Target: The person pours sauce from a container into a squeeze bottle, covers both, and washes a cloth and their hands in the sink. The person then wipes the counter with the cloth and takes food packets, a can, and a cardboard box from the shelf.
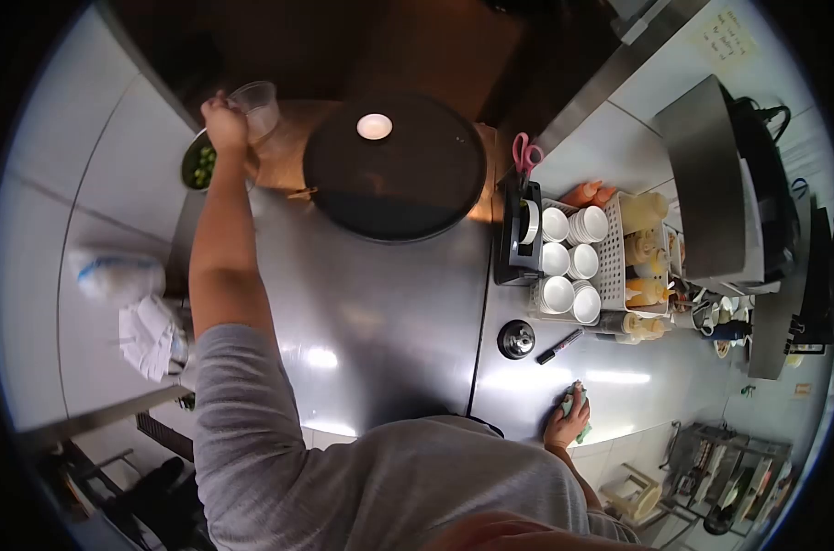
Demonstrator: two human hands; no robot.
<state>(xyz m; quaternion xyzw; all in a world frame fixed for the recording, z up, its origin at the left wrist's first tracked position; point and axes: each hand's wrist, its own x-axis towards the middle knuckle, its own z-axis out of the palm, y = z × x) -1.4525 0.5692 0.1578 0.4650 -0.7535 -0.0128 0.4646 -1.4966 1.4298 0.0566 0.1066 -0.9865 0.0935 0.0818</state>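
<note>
My left hand (226,124) reaches to the far left, fingers closed at the side of a clear plastic cup (259,110) and seemingly gripping it; the fingertips are partly hidden. Just below that hand is a bowl of chopped green pieces (198,165), partly covered by my wrist. To the right of the cup lies a large round black board (394,188) with a small white dish (374,127) on it. At the near right, my right hand (567,424) is closed over a green cloth (580,424) on the steel counter (380,303).
A metal call bell (516,340) and a black marker (560,346) sit near my right hand. Stacked white bowls (556,294), pink scissors (526,153) and squeeze bottles (647,292) stand at the right. White paper or napkins (151,338) and a plastic bag (118,274) are at the left.
</note>
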